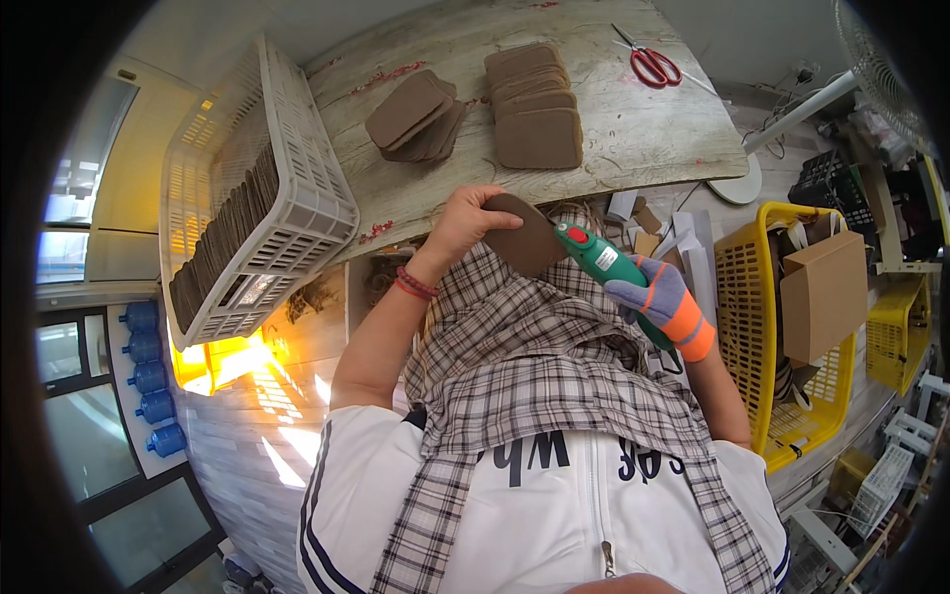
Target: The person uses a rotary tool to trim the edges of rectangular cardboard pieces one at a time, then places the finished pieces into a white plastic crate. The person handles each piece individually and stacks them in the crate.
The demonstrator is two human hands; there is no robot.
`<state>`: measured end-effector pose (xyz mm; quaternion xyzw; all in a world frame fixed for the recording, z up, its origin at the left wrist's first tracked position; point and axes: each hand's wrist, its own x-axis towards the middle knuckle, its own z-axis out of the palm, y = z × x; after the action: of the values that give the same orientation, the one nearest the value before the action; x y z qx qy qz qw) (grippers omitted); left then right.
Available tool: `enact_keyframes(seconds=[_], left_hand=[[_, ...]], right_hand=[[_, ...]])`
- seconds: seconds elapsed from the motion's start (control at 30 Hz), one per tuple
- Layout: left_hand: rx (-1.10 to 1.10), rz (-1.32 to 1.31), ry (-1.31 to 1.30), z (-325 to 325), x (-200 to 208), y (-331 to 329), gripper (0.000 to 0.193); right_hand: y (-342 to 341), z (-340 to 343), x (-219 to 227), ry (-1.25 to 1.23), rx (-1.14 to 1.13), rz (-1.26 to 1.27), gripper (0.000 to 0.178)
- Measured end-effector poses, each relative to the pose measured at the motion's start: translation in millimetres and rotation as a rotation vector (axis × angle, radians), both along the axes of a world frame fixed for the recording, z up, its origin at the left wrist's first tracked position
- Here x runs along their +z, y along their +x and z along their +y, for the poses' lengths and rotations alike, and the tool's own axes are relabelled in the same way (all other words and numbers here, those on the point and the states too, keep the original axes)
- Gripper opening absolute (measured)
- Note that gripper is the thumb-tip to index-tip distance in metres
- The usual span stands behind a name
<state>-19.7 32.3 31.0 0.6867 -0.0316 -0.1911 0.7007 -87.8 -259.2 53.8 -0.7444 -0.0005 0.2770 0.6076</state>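
Note:
My bare left hand (470,225) pinches one flat brown pad (522,238) with rounded corners by its left edge, above my lap. My right hand (658,299), in a grey and orange glove, is wrapped round a green hand-held power tool (598,255) with a red button. The tool's front end meets the pad's right edge; whether it touches cannot be made out. On the table ahead lie a fanned pile of brown pads (414,111) and a longer overlapping row of brown pads (537,137).
The worn wooden table (633,129) holds red-handled scissors (654,67). At left, a white crate (319,198) contains many upright brown pieces. A yellow basket (744,297) with a cardboard box (823,295) stands at right. A fan (881,59) is at far right.

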Motion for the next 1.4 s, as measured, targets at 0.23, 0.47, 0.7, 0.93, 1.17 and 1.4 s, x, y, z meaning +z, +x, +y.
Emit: enact_keyframes(seconds=[0.23,0.47,0.7,0.93,1.17,1.4], left_hand=[[-0.155,0.055,0.090,-7,9,-3,0.013],[-0.258,0.093,0.139,-13,1,-4,0.017],[0.435,-0.194,-0.144,47,23,30,0.027],[0.858,-0.802,0.844,85,37,90,0.042],[0.253,-1.100,1.319,-11,-8,75,0.061],[0.282,-1.006,1.149,-32,-27,69,0.048]], right_hand=[[1,6,5,0.036,0.007,0.017,0.039],[6,17,2,0.124,0.014,0.052,0.038],[2,7,-4,0.166,-0.129,-0.011,0.033],[-1,-2,-7,0.164,-0.213,0.003,0.031],[-9,-10,-22,0.167,-0.278,0.017,0.032],[-14,-15,-34,0.130,-0.307,0.024,0.033]])
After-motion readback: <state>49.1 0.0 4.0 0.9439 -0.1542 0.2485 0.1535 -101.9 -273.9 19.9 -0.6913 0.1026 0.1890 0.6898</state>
